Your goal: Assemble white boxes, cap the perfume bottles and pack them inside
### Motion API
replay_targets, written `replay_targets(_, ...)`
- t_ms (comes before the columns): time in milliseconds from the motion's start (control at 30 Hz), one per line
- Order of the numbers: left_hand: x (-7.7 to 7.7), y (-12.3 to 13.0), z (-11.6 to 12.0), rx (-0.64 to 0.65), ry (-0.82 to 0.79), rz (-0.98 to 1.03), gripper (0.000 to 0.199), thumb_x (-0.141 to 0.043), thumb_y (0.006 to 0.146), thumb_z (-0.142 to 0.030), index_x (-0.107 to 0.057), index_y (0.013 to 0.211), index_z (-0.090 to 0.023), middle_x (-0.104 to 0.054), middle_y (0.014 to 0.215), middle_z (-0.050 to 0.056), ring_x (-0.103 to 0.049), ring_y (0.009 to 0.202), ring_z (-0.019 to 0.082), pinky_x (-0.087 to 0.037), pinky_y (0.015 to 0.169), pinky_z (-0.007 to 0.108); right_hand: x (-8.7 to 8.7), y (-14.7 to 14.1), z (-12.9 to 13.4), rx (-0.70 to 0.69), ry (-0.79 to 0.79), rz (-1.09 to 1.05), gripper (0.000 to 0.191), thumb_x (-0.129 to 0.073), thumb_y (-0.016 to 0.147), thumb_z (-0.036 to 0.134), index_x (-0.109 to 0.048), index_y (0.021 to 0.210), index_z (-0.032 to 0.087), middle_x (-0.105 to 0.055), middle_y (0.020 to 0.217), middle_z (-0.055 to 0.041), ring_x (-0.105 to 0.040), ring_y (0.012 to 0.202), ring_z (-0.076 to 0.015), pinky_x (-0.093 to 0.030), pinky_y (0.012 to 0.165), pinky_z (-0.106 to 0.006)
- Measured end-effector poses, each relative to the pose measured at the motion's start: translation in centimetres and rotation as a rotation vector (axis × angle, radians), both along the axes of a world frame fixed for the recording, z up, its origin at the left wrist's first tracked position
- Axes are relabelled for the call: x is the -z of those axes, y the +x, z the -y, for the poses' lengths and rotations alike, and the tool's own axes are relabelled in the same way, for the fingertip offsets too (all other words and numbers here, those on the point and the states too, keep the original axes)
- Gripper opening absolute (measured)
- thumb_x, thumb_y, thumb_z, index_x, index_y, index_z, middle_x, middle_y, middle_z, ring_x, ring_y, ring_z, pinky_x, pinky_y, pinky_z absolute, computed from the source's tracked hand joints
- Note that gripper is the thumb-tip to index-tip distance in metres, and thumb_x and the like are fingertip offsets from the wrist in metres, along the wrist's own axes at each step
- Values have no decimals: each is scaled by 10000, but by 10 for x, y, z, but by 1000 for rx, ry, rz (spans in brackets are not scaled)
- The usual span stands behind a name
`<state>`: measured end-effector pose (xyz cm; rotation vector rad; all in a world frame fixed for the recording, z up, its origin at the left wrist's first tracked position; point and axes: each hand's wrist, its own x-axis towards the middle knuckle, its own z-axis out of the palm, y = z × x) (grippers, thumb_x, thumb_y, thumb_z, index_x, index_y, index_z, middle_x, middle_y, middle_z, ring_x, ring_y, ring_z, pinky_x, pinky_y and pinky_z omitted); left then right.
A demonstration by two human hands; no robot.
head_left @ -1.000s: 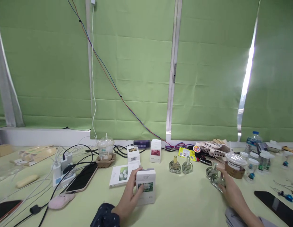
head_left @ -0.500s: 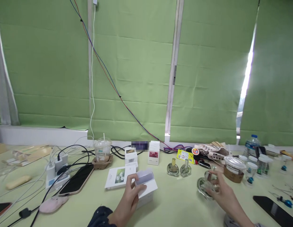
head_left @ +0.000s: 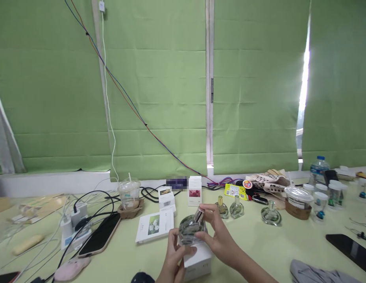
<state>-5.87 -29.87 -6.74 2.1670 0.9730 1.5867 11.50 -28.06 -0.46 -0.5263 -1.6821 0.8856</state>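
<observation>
My left hand [head_left: 173,257] is closed around a white box [head_left: 198,267] low in the centre. Just over the box's top is a clear glass perfume bottle [head_left: 187,232] with a silver cap, tilted, its neck pointing up and right. My right hand [head_left: 220,239] grips this bottle by its cap and side. Left fingertips come close to the bottle's lower side; whether they touch it I cannot tell. Behind my right hand stand a gold-capped perfume bottle [head_left: 222,210] and a silver-capped one [head_left: 236,210]. Another glass bottle [head_left: 270,217] sits farther right.
Left of the box lie a flat white carton [head_left: 146,230], a phone [head_left: 100,236] and tangled cables. An upright white box [head_left: 195,196] and a plastic cup [head_left: 129,192] stand toward the back. At right are a lidded bowl [head_left: 298,208], several small jars and grey cloth [head_left: 318,272].
My right hand has carried the perfume bottle leftward from the right side of the table to the white box. The box and my left hand sit farther right and lower in view.
</observation>
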Motion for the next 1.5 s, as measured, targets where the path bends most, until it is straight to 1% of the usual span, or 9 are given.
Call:
replay_targets(100,4,0,-3,-30,-12,39,277,-480,874,-451,-663,798,-258,-473,1000,95,-570,968,277,-531,858,475,13,11,-7,68,-3,22,489,-597,775,139,-398,1194,294,-570,1127,-37,-560,1071,-199,-428,966,-418)
replay_targets(200,10,7,-6,-12,-98,243,228,-538,857,-454,-567,1031,-309,-421,1268,93,-561,1106,273,-520,899,469,22,20,-8,69,-67,64,500,-588,777,156,-404,1216,307,-545,1149,-46,-539,1084,-209,-503,842,-373)
replay_targets(300,8,13,-6,128,-353,384,775,-725,730,-424,-266,1352,-369,-465,1367,121,-623,1058,280,-534,864,438,26,21,-4,56,-64,137,522,-591,776,150,-424,1242,318,-529,1183,-48,-531,1077,-208,-524,802,-351)
replay_targets(367,0,13,-4,231,-517,326,824,-780,687,-368,-330,1372,-281,-630,1204,128,-653,987,284,-527,849,402,27,20,0,57,-30,191,552,-589,770,121,-438,1259,329,-528,1206,-43,-529,1081,-204,-523,830,-353)
replay_targets(433,-8,12,-2,285,-593,249,589,-774,703,-315,-543,1232,-201,-709,1066,110,-660,939,278,-516,827,357,26,20,3,71,-5,239,578,-589,761,93,-450,1265,341,-534,1213,-36,-529,1086,-201,-522,847,-351)
replay_targets(533,-16,10,1,292,-587,246,402,-758,714,-243,-658,1098,-182,-731,1046,83,-660,914,260,-503,816,320,23,22,5,84,16,289,601,-606,749,80,-463,1264,356,-546,1220,-27,-536,1090,-196,-527,852,-337)
replay_targets(1000,-14,11,-1,270,-564,270,254,-737,731,-198,-678,977,-174,-722,897,34,-635,840,211,-490,724,257,17,22,1,123,220,380,283,-590,790,118,-621,1048,232,-583,1120,-88,-566,1067,-215,-474,911,-348)
replay_targets(1300,-10,11,0,273,-586,270,246,-723,732,-179,-637,962,-163,-711,911,45,-632,885,226,-487,761,292,21,20,5,131,167,448,187,-507,888,192,-691,920,210,-515,1171,-119,-594,1030,-214,-492,844,-305)
replay_targets(1500,1,9,-2,191,-502,363,584,-787,689,-217,-419,1141,-253,-646,1036,45,-640,922,227,-512,769,325,27,20,2,205,337,351,249,-572,836,145,-592,1071,224,-598,999,-70,-571,963,-205,-472,850,-322)
